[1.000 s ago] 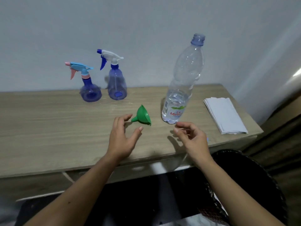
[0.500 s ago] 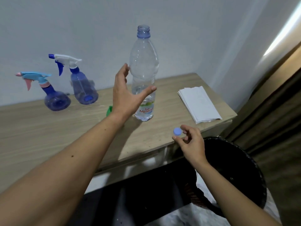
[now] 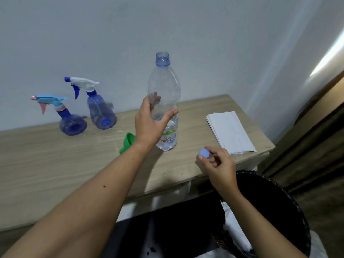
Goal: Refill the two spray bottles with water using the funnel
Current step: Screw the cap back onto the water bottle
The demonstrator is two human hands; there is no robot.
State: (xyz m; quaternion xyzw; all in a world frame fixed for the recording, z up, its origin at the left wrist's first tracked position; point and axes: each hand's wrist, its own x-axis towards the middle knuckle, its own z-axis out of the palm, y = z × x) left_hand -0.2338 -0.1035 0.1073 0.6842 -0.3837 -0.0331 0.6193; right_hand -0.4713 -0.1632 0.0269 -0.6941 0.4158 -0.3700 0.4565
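An uncapped clear water bottle [image 3: 164,81] stands upright mid-table, with a little water at its bottom. My left hand [image 3: 149,125] wraps it at mid-height: the fingers show through the plastic behind it and the thumb lies across the front. My right hand [image 3: 217,164] pinches the bottle's blue cap [image 3: 203,152] over the table's front edge. The green funnel [image 3: 126,144] lies on its side left of the bottle, partly hidden by my left wrist. Two blue spray bottles stand at the back left, one with a light-blue and pink head [image 3: 71,123], one with a white and blue head [image 3: 101,112].
The wooden table [image 3: 55,164] stands against a white wall. A stack of white paper napkins [image 3: 229,133] lies near its right end. A round black woven object [image 3: 279,202] sits below the table's front right corner.
My left hand has gone from near the funnel up to the water bottle and closed round it. My right hand now holds the blue cap in plain view. The view swung right.
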